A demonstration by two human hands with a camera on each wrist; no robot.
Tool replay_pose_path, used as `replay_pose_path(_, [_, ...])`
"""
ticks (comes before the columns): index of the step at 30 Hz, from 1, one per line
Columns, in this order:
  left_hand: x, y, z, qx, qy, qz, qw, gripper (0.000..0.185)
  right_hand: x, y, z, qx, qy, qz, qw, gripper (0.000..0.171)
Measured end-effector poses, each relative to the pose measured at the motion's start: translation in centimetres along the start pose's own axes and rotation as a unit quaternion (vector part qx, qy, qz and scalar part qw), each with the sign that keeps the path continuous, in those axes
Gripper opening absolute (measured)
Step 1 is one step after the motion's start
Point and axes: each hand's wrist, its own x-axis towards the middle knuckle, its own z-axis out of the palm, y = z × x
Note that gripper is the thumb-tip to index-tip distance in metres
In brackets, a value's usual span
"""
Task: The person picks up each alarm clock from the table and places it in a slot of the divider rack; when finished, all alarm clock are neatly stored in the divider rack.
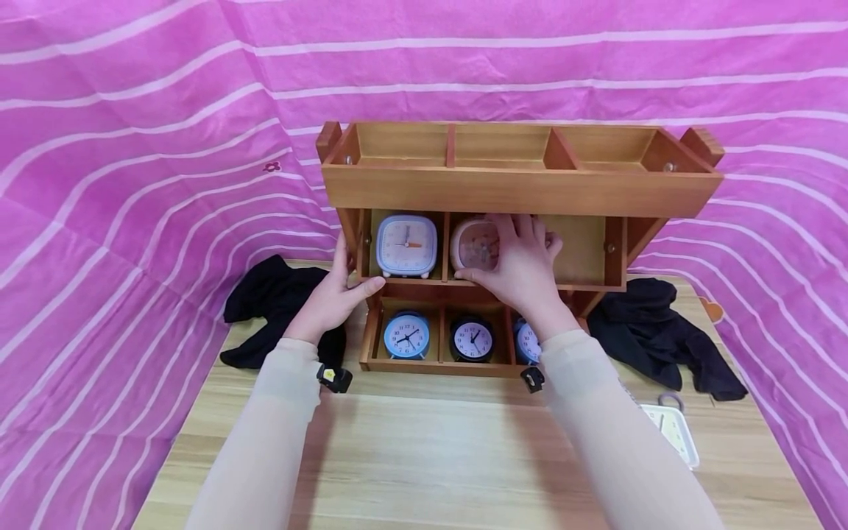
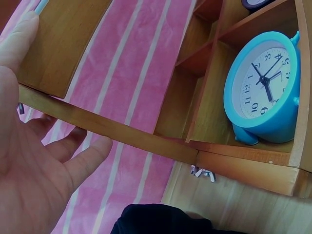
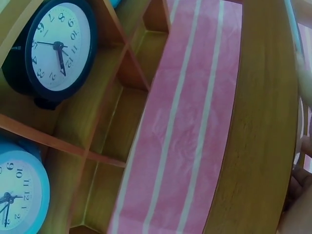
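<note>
A three-tier wooden shelf [image 1: 517, 190] stands on the table. My right hand [image 1: 520, 258] grips a pink clock [image 1: 469, 246] in the middle compartment of the middle tier. A lavender square clock [image 1: 406, 245] sits in the compartment to its left. My left hand [image 1: 346, 280] holds the left end of the middle tier, its thumb across the front rail and the rail [image 2: 122, 131] running between thumb and fingers [image 2: 83, 156]. In the bottom tier stand a blue round clock [image 1: 406, 336] [image 2: 265, 92], a black round clock [image 1: 472, 340] [image 3: 56, 48] and another blue clock [image 1: 528, 342] [image 3: 14, 200], partly hidden by my right wrist.
The top tier's three compartments hold nothing. Black cloths lie on the table to the left [image 1: 274, 302] and right [image 1: 662, 331] of the shelf. A flat white object [image 1: 676, 434] lies at the table's right edge. Pink striped fabric [image 1: 132, 184] surrounds the table.
</note>
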Motion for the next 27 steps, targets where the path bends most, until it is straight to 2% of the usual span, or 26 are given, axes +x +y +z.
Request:
replay_pose_path(12, [0.2,-0.2,0.0,-0.005,-0.008,-0.002,1.0,0.105,-2.3,1.4,-1.0,0.016,0.014,-0.053,0.998,0.101])
replay_pose_path(19, [0.4,-0.5,0.0,-0.004,-0.01,-0.007,0.9999,0.106,-4.0,3.1,-2.4,0.017,-0.011,-0.109,0.994,0.119])
replay_pose_path(27, [0.2,-0.1,-0.1,-0.004,-0.009,-0.006,0.9999,0.106,-7.1,4.8,-3.0,-0.002,0.012,-0.098,0.995,0.127])
